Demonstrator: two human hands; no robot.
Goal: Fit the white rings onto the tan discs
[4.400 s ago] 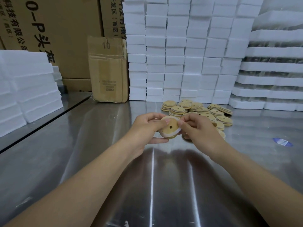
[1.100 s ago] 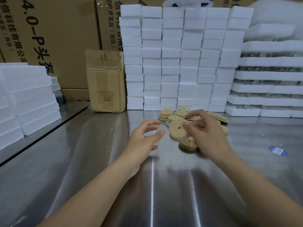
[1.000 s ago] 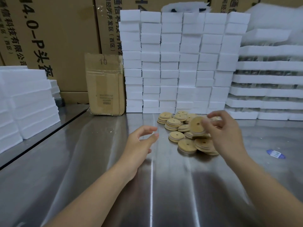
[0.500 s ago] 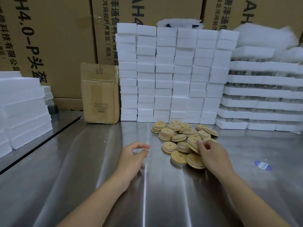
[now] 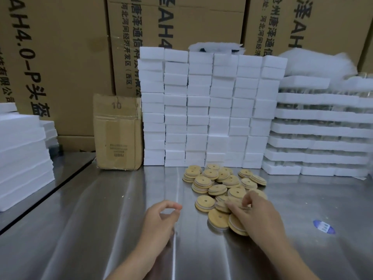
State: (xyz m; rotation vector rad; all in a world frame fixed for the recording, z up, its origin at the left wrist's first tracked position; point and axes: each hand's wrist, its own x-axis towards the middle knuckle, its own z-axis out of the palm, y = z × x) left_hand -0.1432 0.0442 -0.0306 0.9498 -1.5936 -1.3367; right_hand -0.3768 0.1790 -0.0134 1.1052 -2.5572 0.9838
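Note:
A pile of tan discs [image 5: 222,178], each with a centre hole, lies on the steel table [image 5: 101,219]; several show a white ring round the edge, such as one disc [image 5: 204,203] at the pile's near left. My right hand [image 5: 256,217] lies over the near edge of the pile, bent fingers touching discs there, blurred by motion. It partly covers a ringed disc [image 5: 235,225]. My left hand [image 5: 159,221] hovers just left of the pile, fingers loosely curled and holding nothing.
White foam blocks [image 5: 201,110] stand stacked behind the pile, with foam trays [image 5: 319,138] to the right and more foam [image 5: 20,158] at the left. A small cardboard box [image 5: 117,134] stands at the back left. A blue sticker [image 5: 324,226] lies right of my hand.
Both hands held one ringed disc earlier. My right hand carried it to the pile and set it down; my left hand let go and stayed left. The view tilted up.

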